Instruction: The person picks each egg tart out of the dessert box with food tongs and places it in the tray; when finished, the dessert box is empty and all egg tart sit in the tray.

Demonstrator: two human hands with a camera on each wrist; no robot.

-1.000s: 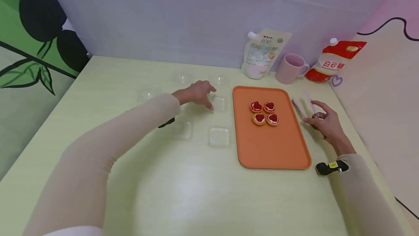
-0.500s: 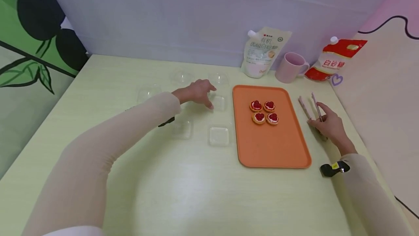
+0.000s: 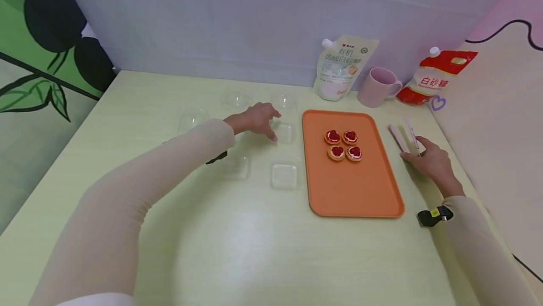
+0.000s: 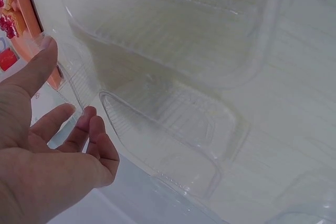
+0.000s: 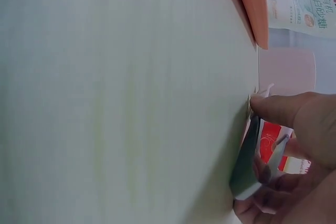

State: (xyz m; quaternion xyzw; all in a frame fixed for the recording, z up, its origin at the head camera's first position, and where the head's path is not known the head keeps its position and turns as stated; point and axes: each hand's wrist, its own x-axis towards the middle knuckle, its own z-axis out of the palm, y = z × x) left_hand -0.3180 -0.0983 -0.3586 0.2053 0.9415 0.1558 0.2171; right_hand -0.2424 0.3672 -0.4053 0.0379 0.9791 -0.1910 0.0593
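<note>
My left hand (image 3: 256,119) reaches to a clear plastic container (image 3: 285,133), its thumb and forefinger spread at the near side. In the left wrist view the thumb is straight and the other fingers are bent beside the clear plastic; whether they press it I cannot tell. On the right, my right hand (image 3: 434,163) holds a pair of pinkish tongs (image 3: 398,137) low over the table, arms apart and tips pointing away. The right wrist view shows their shiny rear part (image 5: 245,169) under the fingers. Several small berry-topped tarts (image 3: 333,136) sit on the orange tray (image 3: 352,190).
More clear containers stand open around the left arm, one nearer me (image 3: 284,176) and another (image 3: 193,121) farther left. Behind the tray are a cream sugar pouch (image 3: 341,72), a pink mug (image 3: 374,90) and a red-and-white sugar bag (image 3: 430,82) against the wall.
My right hand has shifted right and slightly toward me with the tongs, away from the tray's edge. The left hand and the tarts have stayed in place.
</note>
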